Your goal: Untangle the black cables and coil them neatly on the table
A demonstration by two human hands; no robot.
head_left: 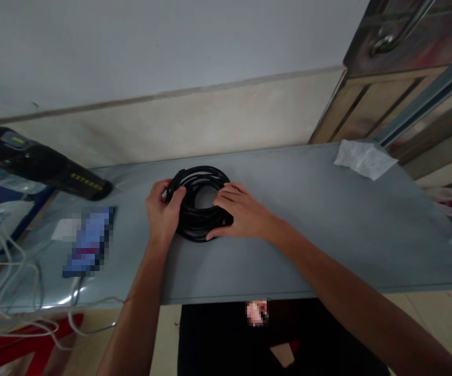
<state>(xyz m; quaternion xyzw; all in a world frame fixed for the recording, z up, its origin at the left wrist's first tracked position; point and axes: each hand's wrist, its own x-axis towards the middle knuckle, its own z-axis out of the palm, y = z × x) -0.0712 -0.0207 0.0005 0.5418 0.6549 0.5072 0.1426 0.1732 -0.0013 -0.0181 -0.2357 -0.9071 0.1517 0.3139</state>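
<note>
A coil of black cable (200, 216) lies on the grey table (288, 193), wound in several loops around an open middle. My left hand (163, 209) grips the coil's left side, thumb on top and fingers around the outer edge. On the right side, my right hand (239, 211) has its fingers over the loops and its thumb along the front edge. The undersides of the loops are hidden.
At the left stands a black cylindrical device (54, 167) with yellow lettering. A blurred phone (91, 240) lies nearer, with white cables (18, 282) hanging beside it. White paper (365, 158) rests at the back right. A wall (210, 120) borders the table's back.
</note>
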